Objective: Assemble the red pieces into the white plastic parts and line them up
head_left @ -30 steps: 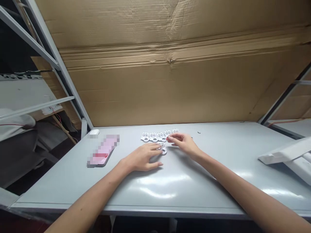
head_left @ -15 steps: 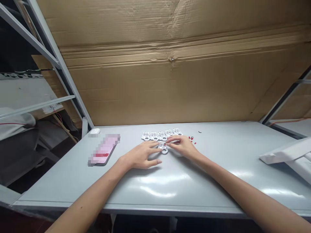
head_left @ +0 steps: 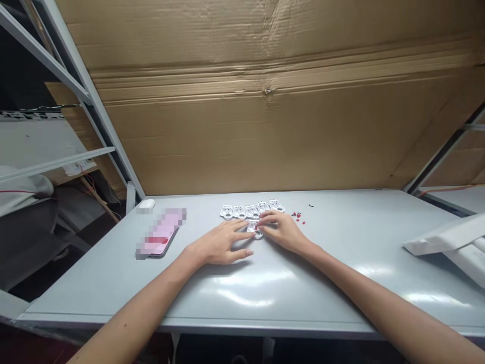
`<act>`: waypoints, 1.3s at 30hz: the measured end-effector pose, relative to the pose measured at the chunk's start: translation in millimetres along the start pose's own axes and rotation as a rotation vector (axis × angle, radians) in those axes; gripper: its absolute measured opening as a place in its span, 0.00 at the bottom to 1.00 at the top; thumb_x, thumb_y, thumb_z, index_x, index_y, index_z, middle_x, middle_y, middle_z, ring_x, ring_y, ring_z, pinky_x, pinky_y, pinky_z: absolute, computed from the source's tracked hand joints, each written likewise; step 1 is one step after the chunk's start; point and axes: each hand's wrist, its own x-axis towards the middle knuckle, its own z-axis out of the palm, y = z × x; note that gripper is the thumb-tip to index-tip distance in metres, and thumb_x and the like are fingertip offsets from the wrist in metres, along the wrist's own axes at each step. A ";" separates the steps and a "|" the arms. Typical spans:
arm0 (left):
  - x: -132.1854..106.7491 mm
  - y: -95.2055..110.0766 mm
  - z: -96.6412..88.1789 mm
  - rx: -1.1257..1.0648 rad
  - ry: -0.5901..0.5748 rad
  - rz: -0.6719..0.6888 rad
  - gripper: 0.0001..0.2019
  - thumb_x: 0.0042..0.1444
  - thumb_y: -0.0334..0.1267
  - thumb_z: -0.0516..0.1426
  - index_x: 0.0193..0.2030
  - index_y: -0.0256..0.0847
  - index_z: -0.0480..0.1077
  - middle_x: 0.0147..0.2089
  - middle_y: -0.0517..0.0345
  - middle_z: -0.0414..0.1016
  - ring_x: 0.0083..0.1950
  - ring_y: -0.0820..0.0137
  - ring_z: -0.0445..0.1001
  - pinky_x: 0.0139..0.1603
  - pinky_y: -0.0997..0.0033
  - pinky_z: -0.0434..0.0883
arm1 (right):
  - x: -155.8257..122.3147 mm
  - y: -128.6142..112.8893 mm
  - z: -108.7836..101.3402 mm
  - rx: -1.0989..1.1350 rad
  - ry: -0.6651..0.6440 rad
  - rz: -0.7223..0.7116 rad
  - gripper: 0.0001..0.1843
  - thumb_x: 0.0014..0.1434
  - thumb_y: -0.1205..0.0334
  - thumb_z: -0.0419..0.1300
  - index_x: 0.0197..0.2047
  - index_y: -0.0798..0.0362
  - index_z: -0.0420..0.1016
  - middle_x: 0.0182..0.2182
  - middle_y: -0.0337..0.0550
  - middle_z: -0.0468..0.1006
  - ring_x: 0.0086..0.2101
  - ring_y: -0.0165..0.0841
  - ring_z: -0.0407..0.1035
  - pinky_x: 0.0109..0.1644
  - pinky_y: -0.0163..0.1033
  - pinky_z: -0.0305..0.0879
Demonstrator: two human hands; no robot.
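Note:
A small white plastic piece (head_left: 258,234) with a ring-shaped end lies flat on the table between my hands. My left hand (head_left: 223,242) has its fingers spread, the fingertips resting at the piece's left side. From the right, my right hand (head_left: 282,230) reaches over the same piece, thumb and forefinger pinched at a tiny red part (head_left: 256,227) on its face. Just behind stands a row of several like white pieces (head_left: 239,212), laid side by side. Loose red bits (head_left: 298,216) are scattered to the right of my right hand.
A pink phone (head_left: 162,232) lies on the left of the grey table (head_left: 322,298), with a white case (head_left: 147,203) behind it. A thin black sliver (head_left: 311,205) lies at the back right. White foam-like pieces (head_left: 447,240) jut in at right. Cardboard (head_left: 265,141) walls the back.
My right fingertips have shifted slightly down and left over the white piece, along with the red part. My left hand stays almost where it was.

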 end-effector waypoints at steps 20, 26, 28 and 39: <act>0.8 2.7 1.1 0.032 0.002 -0.014 0.25 0.67 0.55 0.50 0.65 0.48 0.66 0.70 0.48 0.59 0.69 0.52 0.60 0.66 0.49 0.60 | -2.7 -5.3 -13.2 -0.131 -0.122 -0.162 0.12 0.62 0.59 0.58 0.42 0.42 0.84 0.49 0.46 0.80 0.49 0.46 0.72 0.55 0.53 0.66; 3.6 7.5 0.0 0.029 0.066 -0.005 0.20 0.67 0.51 0.51 0.60 0.46 0.70 0.68 0.46 0.61 0.66 0.52 0.63 0.64 0.53 0.63 | -0.3 -9.4 -15.2 -0.165 -0.241 -0.201 0.14 0.64 0.61 0.54 0.43 0.44 0.83 0.45 0.44 0.82 0.48 0.44 0.73 0.55 0.49 0.66; 6.8 7.6 2.4 0.028 0.139 -0.013 0.17 0.66 0.48 0.53 0.57 0.44 0.71 0.64 0.46 0.66 0.62 0.55 0.68 0.61 0.56 0.65 | -0.3 -12.8 -14.7 -0.130 -0.288 -0.221 0.16 0.64 0.64 0.53 0.44 0.46 0.82 0.44 0.44 0.82 0.46 0.42 0.74 0.53 0.48 0.67; 13.2 7.5 10.2 0.048 0.232 -0.190 0.20 0.53 0.55 0.64 0.37 0.42 0.65 0.34 0.57 0.75 0.36 0.61 0.75 0.39 0.64 0.68 | -9.2 -26.3 -9.5 0.035 -0.316 -0.089 0.26 0.66 0.62 0.51 0.66 0.48 0.62 0.56 0.50 0.75 0.52 0.42 0.72 0.55 0.52 0.68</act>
